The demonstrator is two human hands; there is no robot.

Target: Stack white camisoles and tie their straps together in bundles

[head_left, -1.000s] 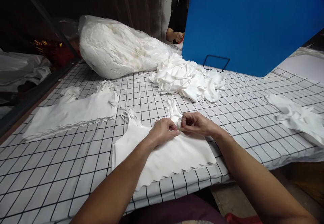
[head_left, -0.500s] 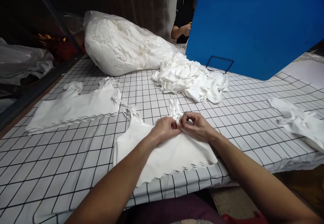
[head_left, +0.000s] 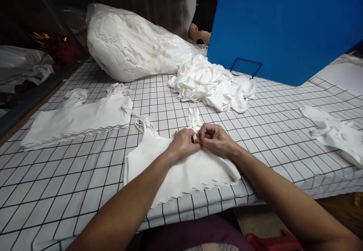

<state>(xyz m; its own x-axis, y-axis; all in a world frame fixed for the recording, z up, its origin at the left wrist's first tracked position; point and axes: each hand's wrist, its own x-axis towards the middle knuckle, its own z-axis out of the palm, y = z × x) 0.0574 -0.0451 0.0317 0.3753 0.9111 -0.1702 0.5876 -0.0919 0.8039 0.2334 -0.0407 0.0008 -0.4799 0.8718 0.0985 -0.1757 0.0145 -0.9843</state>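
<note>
A small stack of white camisole tops (head_left: 187, 179) with wavy hems lies flat in front of me, straps pointing away. My left hand (head_left: 184, 143) is closed at the base of the right-hand strap, fingertips pinching the fabric. Right beside it, my right hand (head_left: 214, 139) also pinches the top's upper edge, thumb and forefinger together. Both sets of fingertips nearly touch, and they hide the exact spot they grip. The free strap loops (head_left: 194, 116) stick out beyond my hands.
Another stack of white tops (head_left: 79, 118) lies to the left. Behind are a loose white garment pile (head_left: 212, 82), a stuffed plastic bag (head_left: 133, 46) and a blue board (head_left: 278, 27) with a black wire stand (head_left: 246, 66). More white garments (head_left: 334, 133) lie right. A person's hand (head_left: 204, 36) shows behind the board.
My right hand has shifted slightly left, closer against my left hand, both still pinching at the strap. The whole view has moved a little.
</note>
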